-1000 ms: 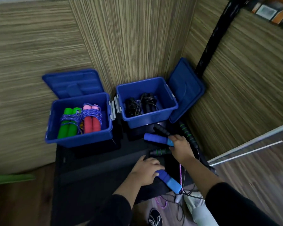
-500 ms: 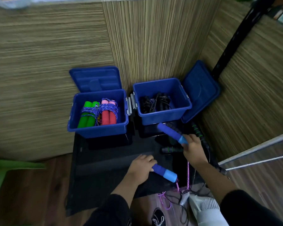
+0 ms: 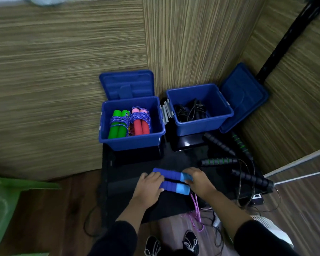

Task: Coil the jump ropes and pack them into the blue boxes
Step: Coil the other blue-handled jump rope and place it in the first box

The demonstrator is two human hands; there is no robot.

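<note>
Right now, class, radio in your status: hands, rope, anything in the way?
Left hand and right hand pressing blue handles side by side. Purple rope dangling uncoiled. Black ropes loose alongside.

Wood-grain panelled walls [image 3: 67, 52] meet in a far corner, their streaks running level on the left and upright in the middle. A black pole [image 3: 288, 36] slants up the right wall. Dark brown plank flooring [image 3: 50, 206] lies near left, beside a green plastic piece [image 3: 2, 204]. A low black table [image 3: 137, 163] stands in the corner. Light is dim and even.
</note>
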